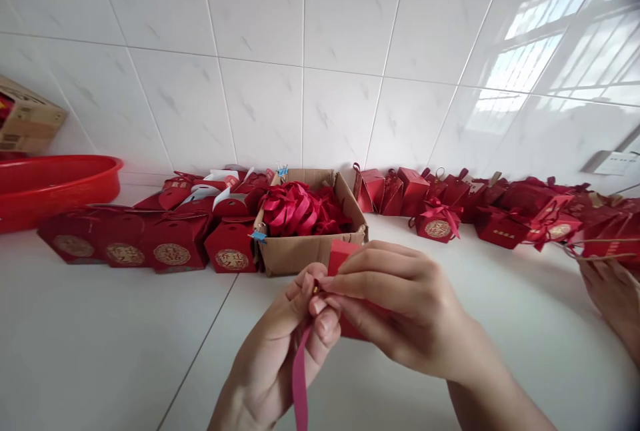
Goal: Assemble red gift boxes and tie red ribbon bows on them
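Note:
My left hand [287,337] pinches a dark pink ribbon [300,377], whose tail hangs down over the palm. Fingertips of my right hand [395,297] meet the left ones, closed around the same spot, where a tiny gold-coloured bit shows between them. What exactly the right fingers grip is mostly covered. Behind the right hand stands a red gift box [345,252], largely hidden by the fingers. Just beyond my hands is an open cardboard box [300,254] heaped with red ribbons [295,207].
Red gift boxes with gold emblems [173,251] line the left side. More ribboned gift boxes [435,221] run along the wall to the right. A red basin [60,184] and a carton [35,114] sit far left. Another person's hand [610,294] is at the right edge.

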A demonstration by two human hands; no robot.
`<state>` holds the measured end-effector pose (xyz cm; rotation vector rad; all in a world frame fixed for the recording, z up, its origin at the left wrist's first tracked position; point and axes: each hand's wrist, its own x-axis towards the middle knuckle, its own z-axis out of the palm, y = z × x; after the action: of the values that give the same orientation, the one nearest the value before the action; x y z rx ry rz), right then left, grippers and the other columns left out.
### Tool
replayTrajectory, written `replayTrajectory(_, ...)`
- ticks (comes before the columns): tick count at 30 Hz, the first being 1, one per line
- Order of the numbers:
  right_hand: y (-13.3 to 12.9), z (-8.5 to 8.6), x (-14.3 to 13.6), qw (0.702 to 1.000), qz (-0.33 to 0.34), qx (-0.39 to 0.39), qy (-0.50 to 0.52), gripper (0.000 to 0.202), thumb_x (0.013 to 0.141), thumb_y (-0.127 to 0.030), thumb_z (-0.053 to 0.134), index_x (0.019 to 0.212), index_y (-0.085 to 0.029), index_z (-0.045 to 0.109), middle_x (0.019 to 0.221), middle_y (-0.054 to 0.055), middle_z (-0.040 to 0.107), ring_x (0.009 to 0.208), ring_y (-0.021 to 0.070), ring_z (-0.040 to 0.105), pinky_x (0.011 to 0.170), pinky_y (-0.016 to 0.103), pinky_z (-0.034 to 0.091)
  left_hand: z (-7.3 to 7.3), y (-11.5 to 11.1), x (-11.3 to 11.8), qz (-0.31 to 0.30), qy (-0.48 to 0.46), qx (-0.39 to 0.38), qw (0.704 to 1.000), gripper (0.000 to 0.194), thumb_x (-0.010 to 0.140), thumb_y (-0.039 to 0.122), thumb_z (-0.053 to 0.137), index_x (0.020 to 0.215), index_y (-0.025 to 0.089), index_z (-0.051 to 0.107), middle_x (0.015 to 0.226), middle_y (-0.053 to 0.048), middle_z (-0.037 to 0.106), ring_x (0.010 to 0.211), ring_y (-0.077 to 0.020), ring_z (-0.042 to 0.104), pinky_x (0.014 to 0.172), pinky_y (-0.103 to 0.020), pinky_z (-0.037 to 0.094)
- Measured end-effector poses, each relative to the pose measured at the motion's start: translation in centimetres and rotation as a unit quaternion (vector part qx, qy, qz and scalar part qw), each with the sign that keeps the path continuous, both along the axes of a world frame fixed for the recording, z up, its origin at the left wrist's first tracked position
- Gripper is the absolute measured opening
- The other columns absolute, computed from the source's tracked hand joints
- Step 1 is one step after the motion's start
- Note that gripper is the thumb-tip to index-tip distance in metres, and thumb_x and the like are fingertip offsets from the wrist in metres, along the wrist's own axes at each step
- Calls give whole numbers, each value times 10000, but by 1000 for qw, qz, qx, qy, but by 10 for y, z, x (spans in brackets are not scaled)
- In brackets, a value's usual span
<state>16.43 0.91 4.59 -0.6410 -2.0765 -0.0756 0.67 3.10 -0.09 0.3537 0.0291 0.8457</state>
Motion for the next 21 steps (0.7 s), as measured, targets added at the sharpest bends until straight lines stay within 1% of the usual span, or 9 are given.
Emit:
replayTrajectory(6,8,-3,0,999,15,45,-11,168,830,-85,575,968,-124,662,833,71,710,742,148,639,746,328,567,3,-1,-3,6,-22,-17,1000,46,794,11,660,829,36,677,635,-34,674,556,-73,667,564,-133,572)
replayTrajectory(11,9,-5,-4,999,29,38,2,178,824,-89,524,948,-133,644,825,79,694,742,150,628,749,330,573,3,-2,-4,33,-26,-16,999,150,851,-21,532,801,67,642,623,-26,664,546,-64,664,538,-116,561)
replayTrajectory(14,8,-6,-8,998,45,34,17,181,816,-81,498,926,-124,635,827,87,676,756,153,621,742,322,571,4,-3,-1,45,-30,-6,999,119,804,-15,606,785,102,622,607,6,652,528,-45,646,509,-82,531)
replayTrajectory(17,7,-6,-9,998,57,28,27,204,793,-68,493,932,-120,634,840,90,653,761,160,610,732,327,565,5,-3,1,60,-19,8,998,157,730,5,713,754,124,614,591,35,635,507,-21,617,485,-47,489)
replayTrajectory(19,7,-5,-6,998,64,14,21,230,785,-53,505,955,-135,635,845,83,646,765,166,605,735,341,557,6,-3,2,80,14,33,996,163,712,59,761,749,129,618,586,42,627,502,-18,603,495,-50,485)
replayTrajectory(21,7,-3,-2,998,67,1,6,253,795,-43,522,989,-160,634,854,72,651,776,170,606,747,356,548,6,-3,1,106,61,71,990,157,722,142,776,750,136,622,583,38,625,516,-34,609,525,-80,502)
